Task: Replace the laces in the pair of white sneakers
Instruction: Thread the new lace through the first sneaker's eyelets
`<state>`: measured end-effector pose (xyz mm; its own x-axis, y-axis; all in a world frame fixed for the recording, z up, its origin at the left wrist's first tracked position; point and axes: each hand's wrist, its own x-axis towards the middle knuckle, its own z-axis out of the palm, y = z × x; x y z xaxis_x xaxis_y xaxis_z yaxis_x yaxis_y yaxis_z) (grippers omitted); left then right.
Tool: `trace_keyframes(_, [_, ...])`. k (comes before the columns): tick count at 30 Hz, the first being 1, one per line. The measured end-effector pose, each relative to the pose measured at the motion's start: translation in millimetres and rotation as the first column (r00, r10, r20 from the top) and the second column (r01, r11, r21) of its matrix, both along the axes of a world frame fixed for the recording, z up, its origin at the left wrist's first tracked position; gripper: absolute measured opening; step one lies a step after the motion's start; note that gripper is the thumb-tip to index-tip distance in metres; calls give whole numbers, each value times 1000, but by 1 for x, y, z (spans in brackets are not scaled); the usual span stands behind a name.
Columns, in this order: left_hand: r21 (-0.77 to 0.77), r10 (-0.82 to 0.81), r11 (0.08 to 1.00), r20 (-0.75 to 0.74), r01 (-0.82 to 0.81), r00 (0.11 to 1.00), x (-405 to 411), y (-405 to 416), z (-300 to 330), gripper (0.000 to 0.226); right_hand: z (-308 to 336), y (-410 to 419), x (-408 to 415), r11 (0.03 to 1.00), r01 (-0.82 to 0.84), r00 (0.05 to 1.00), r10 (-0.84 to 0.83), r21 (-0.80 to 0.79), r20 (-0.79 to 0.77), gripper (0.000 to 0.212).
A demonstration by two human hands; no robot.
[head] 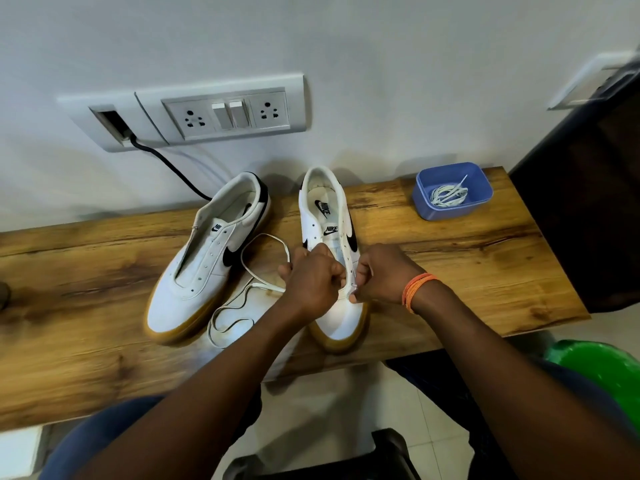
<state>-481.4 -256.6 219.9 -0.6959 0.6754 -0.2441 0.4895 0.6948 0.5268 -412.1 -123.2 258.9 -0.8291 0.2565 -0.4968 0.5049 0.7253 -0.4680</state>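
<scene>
Now both hands work at the right sneaker [341,216] on the wooden counter [467,268]: the left hand [313,282] grips a white lace [249,268], the right hand [379,275] pinches the eyelet flap. Beside it stands the unlaced left sneaker [204,261].

Two white sneakers with black marks and tan soles sit side by side on the bench, toes toward the person. The left sneaker [207,258] has no lace. A loose white lace [247,289] lies between it and the right sneaker [332,237], and more white laces [448,195] sit curled in a blue box [426,206].
</scene>
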Motion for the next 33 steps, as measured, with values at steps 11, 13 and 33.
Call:
trace_keyframes(11, [130, -115, 972, -461, 196, 880, 72, -47, -4, 35, -13, -11, 18, 984, 168, 979, -160, 55, -125, 20])
trace_keyframes(13, [52, -186, 972, -415, 227, 891, 77, -53, -2, 47, -8, -7, 22, 979, 203, 975, -199, 28, -101, 28])
trace_keyframes(33, [-125, -183, 981, -330, 149, 926, 86, -58, 10, 76, -16, -29, 40, 870, 429, 873, -468, -244, -135, 18])
